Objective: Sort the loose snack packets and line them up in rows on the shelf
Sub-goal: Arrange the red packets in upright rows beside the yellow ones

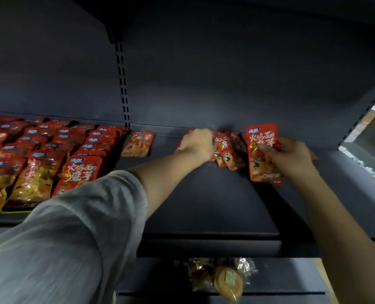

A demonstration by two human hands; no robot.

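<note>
Packets [231,150] lying loose at the back of the dark shelf [204,194] are pressed under the left hand [198,142], its grip unclear, while one red packet [262,154] is pinched upright by the right hand [288,155], with sorted rows [50,154] lined up far left.

The shelf [215,194] and its back panel [226,73] are dark blue-grey. The snack packets in rows at the left of the frame [81,170] are red with white lettering and a small blue label, some showing golden-yellow pictures, and the loose packets at centre right [228,150] are the same red with orange and white print. The sleeve [68,233] at lower left is pale grey, and the wrapped pastries [226,279] at the bottom are tan in clear wrap.
</note>
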